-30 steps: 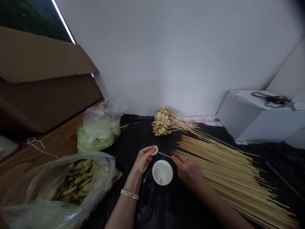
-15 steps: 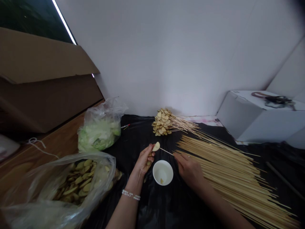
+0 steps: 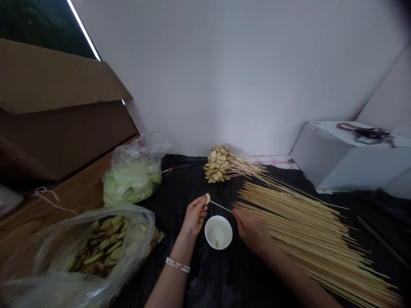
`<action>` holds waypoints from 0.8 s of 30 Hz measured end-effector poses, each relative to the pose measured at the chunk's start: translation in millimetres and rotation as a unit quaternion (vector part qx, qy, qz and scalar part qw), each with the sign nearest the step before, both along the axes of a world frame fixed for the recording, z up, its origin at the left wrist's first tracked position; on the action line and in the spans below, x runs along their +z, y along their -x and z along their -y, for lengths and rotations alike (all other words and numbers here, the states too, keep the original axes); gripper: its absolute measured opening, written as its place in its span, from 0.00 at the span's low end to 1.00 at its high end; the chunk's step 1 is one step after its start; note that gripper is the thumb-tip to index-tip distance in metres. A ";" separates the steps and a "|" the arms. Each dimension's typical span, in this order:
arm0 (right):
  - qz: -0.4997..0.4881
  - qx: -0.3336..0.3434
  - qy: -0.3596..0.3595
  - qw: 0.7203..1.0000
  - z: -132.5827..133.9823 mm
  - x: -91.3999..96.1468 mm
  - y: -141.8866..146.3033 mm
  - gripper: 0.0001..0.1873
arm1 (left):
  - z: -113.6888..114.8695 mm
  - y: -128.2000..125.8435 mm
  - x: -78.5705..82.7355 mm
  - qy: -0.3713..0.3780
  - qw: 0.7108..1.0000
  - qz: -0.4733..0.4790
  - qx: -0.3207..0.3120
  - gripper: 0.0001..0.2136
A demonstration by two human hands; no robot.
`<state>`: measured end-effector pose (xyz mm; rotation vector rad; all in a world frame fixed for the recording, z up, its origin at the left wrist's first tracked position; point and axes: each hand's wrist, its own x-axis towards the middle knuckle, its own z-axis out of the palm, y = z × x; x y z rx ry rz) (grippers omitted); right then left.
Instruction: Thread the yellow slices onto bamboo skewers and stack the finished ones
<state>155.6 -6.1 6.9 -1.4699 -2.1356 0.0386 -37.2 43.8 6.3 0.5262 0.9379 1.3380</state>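
Pinched in the fingers of my left hand (image 3: 194, 215) is a potato slice (image 3: 208, 198), with more slices partly hidden in the palm. My right hand (image 3: 252, 226) is closed on a thin wooden skewer (image 3: 221, 206), whose far end meets the slice. Whether the tip has gone through the slice I cannot tell. Just below the skewer, between my hands, stands a white bowl (image 3: 227, 243) with a small yellowish piece inside. Many loose skewers (image 3: 308, 235) lie beside and under my right forearm.
Skewered potato slices (image 3: 217, 164) are piled by the wall. At left, a clear plastic bag (image 3: 135, 239) holds potato slices (image 3: 107, 241); behind it stands a bag of pale green vegetable (image 3: 133, 182). A cardboard box (image 3: 64, 137) and a white box (image 3: 349, 162) flank the black sheet (image 3: 208, 278).
The potato slice in my left hand has turned from face-on to nearly edge-on and shifted slightly. The skewer in my right hand still meets it.
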 end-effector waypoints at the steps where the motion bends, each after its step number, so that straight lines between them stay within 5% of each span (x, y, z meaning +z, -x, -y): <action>1: -0.005 0.002 0.006 1.000 -0.3 0.0 -0.2 0.13 | 0.0 0.0 -0.3 0.002 1.000 -0.004 0.001 0.18; 10: -0.002 0.013 -0.031 0.999 1.9 -0.3 -0.1 0.14 | 0.7 -5.3 -3.7 -0.031 0.997 -0.054 0.038 0.18; 18: -0.020 0.014 0.059 0.998 1.8 -0.3 0.9 0.13 | 2.7 -11.2 -0.4 -0.033 0.994 -0.082 0.063 0.19; 24: -0.069 0.037 0.045 0.996 -0.5 -2.1 -0.2 0.14 | 3.8 -13.1 -0.2 -0.025 0.996 -0.071 0.047 0.19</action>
